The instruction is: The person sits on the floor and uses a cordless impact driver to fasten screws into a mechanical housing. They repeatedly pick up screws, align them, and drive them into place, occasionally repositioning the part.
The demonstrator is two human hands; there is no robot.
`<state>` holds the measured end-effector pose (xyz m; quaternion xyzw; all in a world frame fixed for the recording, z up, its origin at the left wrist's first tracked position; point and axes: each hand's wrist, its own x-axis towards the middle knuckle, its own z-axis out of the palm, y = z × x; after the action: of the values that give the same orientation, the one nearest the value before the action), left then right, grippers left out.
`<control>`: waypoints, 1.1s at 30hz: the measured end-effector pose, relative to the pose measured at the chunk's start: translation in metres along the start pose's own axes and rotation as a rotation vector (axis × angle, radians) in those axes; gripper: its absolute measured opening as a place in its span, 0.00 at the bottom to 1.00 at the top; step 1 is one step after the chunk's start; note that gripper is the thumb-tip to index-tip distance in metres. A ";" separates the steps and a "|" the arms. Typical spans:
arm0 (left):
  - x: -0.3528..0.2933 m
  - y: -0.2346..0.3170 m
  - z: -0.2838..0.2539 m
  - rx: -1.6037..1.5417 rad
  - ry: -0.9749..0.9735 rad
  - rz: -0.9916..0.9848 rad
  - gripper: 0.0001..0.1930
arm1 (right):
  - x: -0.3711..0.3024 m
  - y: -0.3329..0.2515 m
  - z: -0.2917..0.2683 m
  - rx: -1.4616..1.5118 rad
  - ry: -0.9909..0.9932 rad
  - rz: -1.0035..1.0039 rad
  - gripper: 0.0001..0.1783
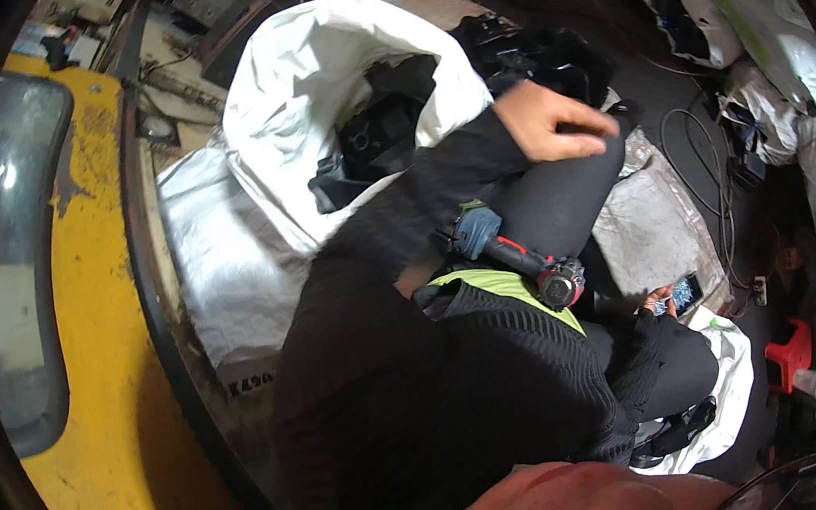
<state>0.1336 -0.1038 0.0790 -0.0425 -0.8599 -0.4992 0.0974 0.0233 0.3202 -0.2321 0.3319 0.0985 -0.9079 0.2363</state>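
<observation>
My left hand (555, 121) hovers over my raised knee, its fingers loosely bent and thumb apart, slightly blurred, with nothing in it. Far to the right, my right hand (662, 302) is at a small dark box (694, 289) of bluish-silver screws (682, 297); its fingers are closed around some of them. A cordless power driver (527, 257), blue and black with red trim, lies across my lap, touched by neither hand. Left of my left arm stands a large open white sack (294, 97) with black plastic parts (377, 138) in it.
A yellow panel with a window (94, 321) borders the left side. More black parts (547, 63) lie beyond the sack. Cables (723, 189) coil on the dark floor. Filled white sacks (693, 16), a red stool (790, 352) and a white cup (811, 383) are at the right.
</observation>
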 end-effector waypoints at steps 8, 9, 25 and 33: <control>-0.155 -0.100 -0.146 1.058 0.044 -0.887 0.16 | 0.007 0.007 0.018 -0.200 0.001 0.045 0.13; -0.147 -0.122 -0.131 1.135 -0.018 -0.886 0.22 | 0.006 0.004 0.016 -0.201 -0.007 0.040 0.12; -0.107 -0.021 -0.179 1.376 -0.274 -0.245 0.14 | -0.018 0.058 0.025 -0.301 0.032 -0.135 0.10; -0.088 0.168 -0.160 0.656 0.130 -0.001 0.12 | -0.033 0.061 0.046 -0.360 -0.201 0.001 0.17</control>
<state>0.2679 -0.1564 0.2804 0.0233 -0.9668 -0.1975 0.1606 0.0495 0.2639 -0.1771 0.1919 0.2350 -0.9041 0.3011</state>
